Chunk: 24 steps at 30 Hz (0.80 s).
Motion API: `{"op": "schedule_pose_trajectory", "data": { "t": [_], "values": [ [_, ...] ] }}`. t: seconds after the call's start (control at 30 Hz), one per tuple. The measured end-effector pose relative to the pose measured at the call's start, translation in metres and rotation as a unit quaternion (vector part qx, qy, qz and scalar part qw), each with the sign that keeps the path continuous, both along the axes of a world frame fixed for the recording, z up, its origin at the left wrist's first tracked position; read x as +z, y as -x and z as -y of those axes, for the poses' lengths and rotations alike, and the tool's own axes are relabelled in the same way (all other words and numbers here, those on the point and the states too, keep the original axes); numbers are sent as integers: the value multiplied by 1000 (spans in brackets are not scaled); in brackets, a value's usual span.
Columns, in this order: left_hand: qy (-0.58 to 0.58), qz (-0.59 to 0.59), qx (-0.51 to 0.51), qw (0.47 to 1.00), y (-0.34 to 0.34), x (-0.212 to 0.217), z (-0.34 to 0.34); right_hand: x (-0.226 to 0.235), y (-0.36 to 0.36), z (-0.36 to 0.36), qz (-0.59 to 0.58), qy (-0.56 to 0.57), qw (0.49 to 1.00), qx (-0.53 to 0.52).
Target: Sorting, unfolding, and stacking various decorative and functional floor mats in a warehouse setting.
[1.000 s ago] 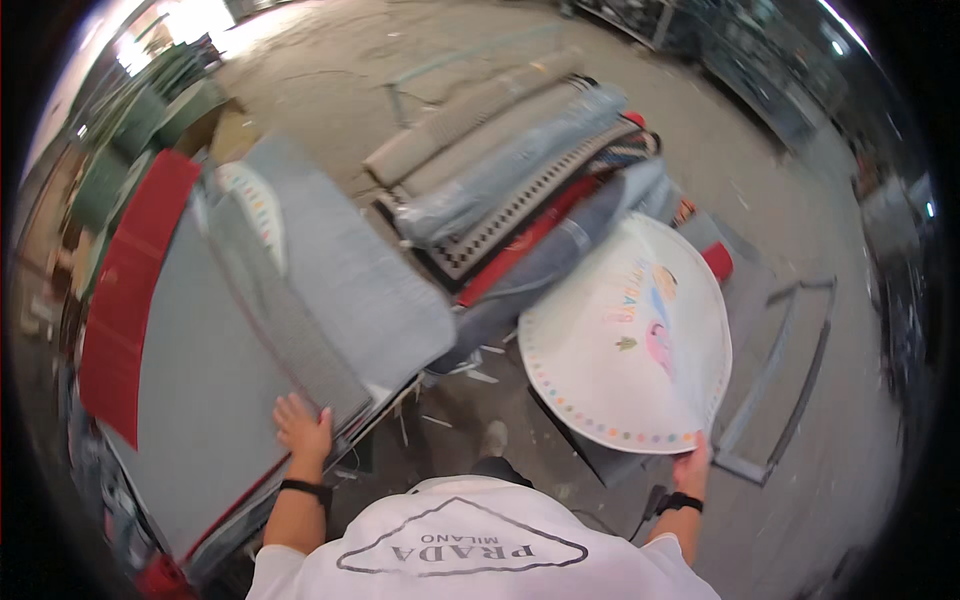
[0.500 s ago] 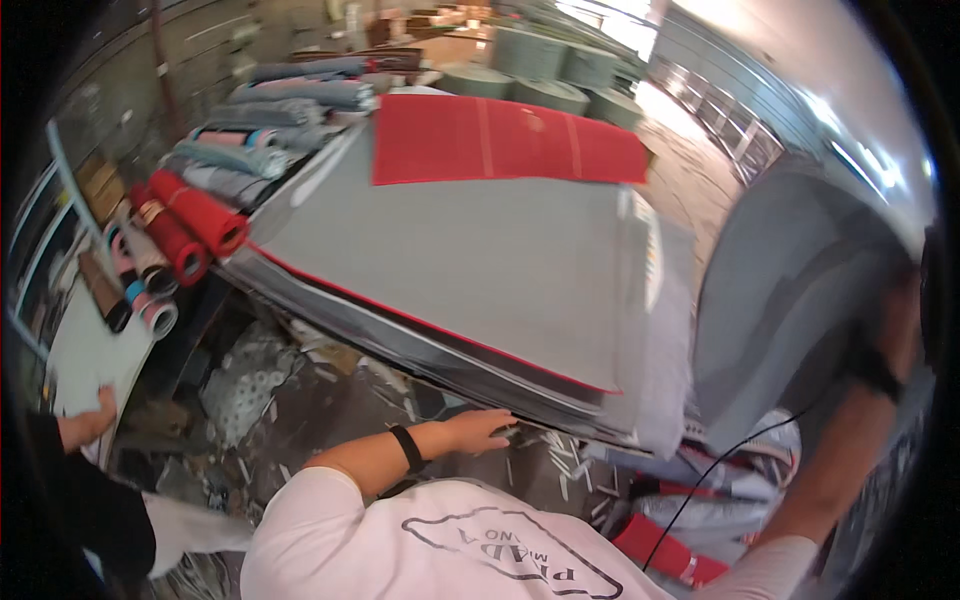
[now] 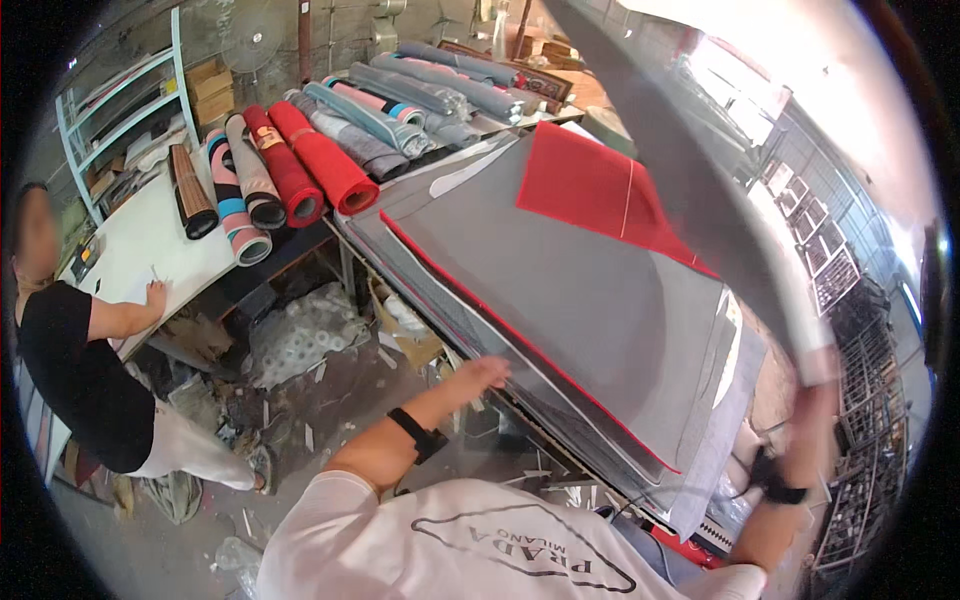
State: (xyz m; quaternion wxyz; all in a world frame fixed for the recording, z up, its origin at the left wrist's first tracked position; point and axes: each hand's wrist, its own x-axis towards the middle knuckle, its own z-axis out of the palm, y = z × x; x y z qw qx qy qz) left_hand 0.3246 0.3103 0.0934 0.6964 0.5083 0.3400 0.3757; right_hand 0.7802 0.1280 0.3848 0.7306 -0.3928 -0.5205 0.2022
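Overhead, right hand [image 3: 815,385] lifts grey sheet [image 3: 690,190].

concrete floor [image 3: 300,400], grey and dusty, littered with scraps and crumpled plastic sheeting [image 3: 300,335]. pale blue metal shelving [image 3: 120,100] against the far wall, loaded with boxes. white worktable [image 3: 150,240] at left. rolled mats [image 3: 300,160] in red, grey and pink stacked on a dark bench. bright daylight from upper right. metal grid racks [image 3: 840,290] along the right side.

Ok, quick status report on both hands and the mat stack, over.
Left hand flat on the near edge of the stacked grey mats. Right hand gripping a large raised sheet, blurred. Red mat on top, far side.
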Motion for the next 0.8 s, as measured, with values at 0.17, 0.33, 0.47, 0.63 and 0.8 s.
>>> {"op": "schedule_pose_trajectory", "data": {
  "t": [0.17,0.33,0.47,0.63,0.8],
  "values": [
    [296,243,136,914,31,-9,12,-249,126,-68,-79,454,885,71],
    [285,398,183,853,33,-53,42,-343,137,-52,-178,620,747,160],
    [335,364,300,816,51,-81,50,-322,120,-51,-275,532,791,126],
    [279,154,336,886,52,-91,47,-302,103,-51,-238,592,748,183],
    [267,145,361,882,49,-94,46,-308,112,-54,-207,622,732,184]
  ]
}}
